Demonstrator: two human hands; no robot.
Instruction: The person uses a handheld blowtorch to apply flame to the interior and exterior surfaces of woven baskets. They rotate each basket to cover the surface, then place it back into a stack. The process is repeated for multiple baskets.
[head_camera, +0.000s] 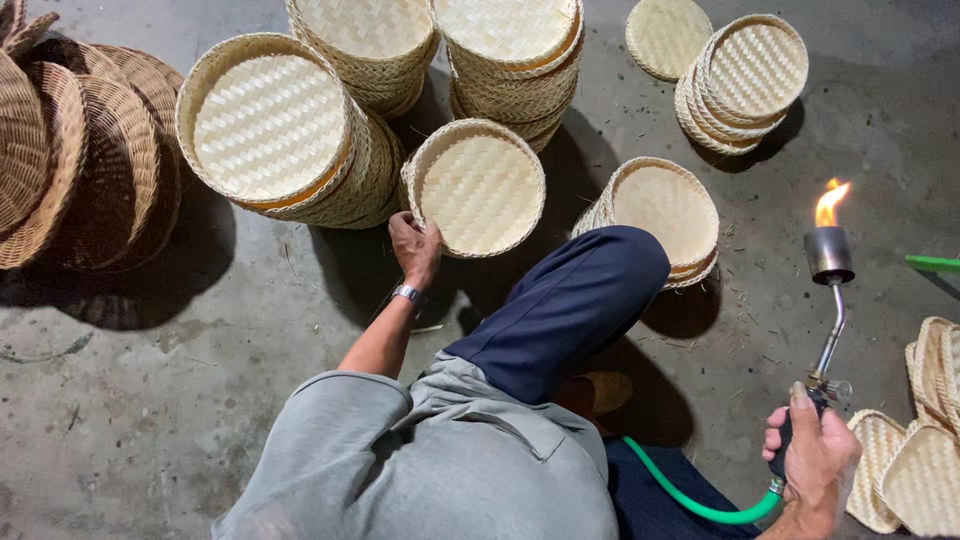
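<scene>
My left hand (415, 247) grips the lower left rim of a round woven bamboo tray (480, 190) that stands tilted against stacks of similar trays. A metal watch sits on that wrist. My right hand (812, 455) holds the dark handle of a gas torch (829, 262), upright, with a small orange flame burning at its metal nozzle. A green hose (690, 500) runs from the torch handle back toward my body. My knee in dark blue trousers (575, 300) rises between the two hands.
Stacks of pale woven trays (270, 130) lean at the top left, with more (510, 50) behind and others (745, 75) at the top right. A low stack (665, 205) lies by my knee. Darker brown baskets (85, 160) pile at far left. Square woven pieces (920, 460) lie at right. The floor is bare concrete.
</scene>
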